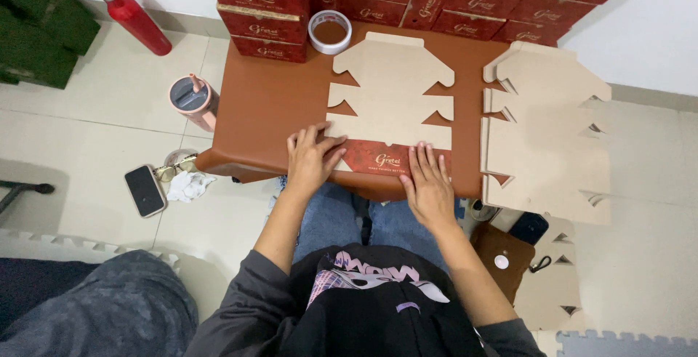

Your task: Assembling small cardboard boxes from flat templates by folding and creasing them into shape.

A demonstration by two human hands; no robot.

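Cardboard box blank point(390, 102) lies under left hand point(311, 159) and right hand point(427, 182).

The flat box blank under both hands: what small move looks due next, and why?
Probably press along the crease. The near red flap of the box blank is already turned over onto the low brown table, with the left hand and right hand flat on its two ends, while its middle looks unpressed.

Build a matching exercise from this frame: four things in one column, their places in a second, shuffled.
1. tape roll
2. red bottle
3. phone
4. stack of flat blanks

A. on the floor tiles, beside a white cloth
B. at the table's right edge
C. at the table's far edge, by the red boxes
D. lying on the floor, top left

Pairs: 1-C, 2-D, 3-A, 4-B
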